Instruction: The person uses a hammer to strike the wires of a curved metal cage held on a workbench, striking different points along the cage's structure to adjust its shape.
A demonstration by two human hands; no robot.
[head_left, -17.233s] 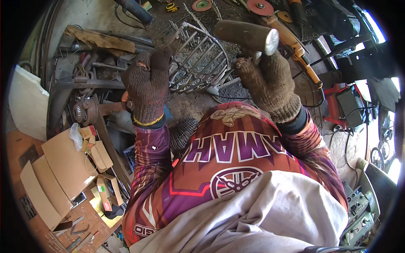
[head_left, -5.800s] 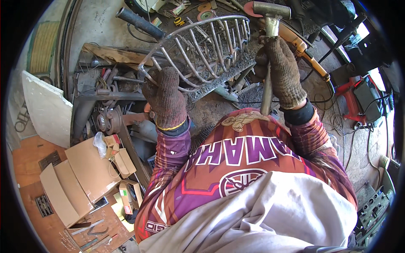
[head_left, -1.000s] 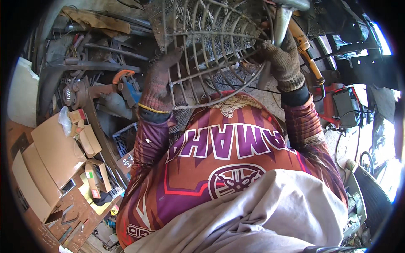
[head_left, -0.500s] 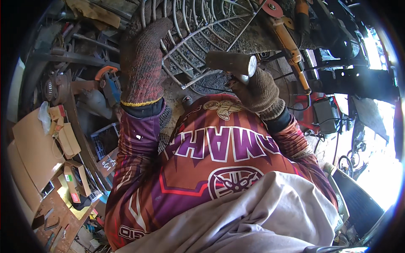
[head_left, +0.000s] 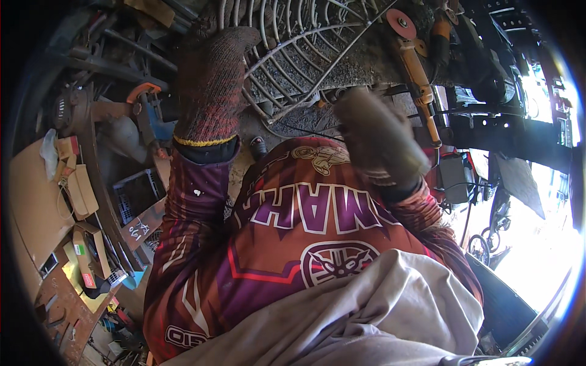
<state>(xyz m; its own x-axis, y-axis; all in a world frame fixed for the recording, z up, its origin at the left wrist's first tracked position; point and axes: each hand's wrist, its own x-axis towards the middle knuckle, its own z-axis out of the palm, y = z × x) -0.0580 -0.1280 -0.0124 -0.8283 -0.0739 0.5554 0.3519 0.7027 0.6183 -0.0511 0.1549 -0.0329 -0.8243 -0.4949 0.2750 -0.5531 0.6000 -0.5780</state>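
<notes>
At the top of the view, my left hand [head_left: 217,76], in a dark red-brown knit glove, is closed at the left edge of a metal grille [head_left: 302,58] made of curved grey bars. Its fingertips are partly hidden among the bars. My right hand [head_left: 361,152], in a brown knit glove, grips a hammer with a thick cylindrical metal head [head_left: 387,134]. Motion blurs the hammer, and its head covers much of that hand; the handle does not show. The hammer is raised to the right of the grille's lower corner, apart from the bars.
Right of the grille lies an angle grinder [head_left: 416,76] with a red disc, beside another orange tool [head_left: 441,29]. A red machine with a grey box [head_left: 455,177] stands at right. On the left are a blue-and-orange tool [head_left: 149,116], metal bars and cardboard [head_left: 39,207].
My right hand has swung the hammer to the right and down, away from the grille and nearer my body. The grille and my left hand appear slightly farther right in view.
</notes>
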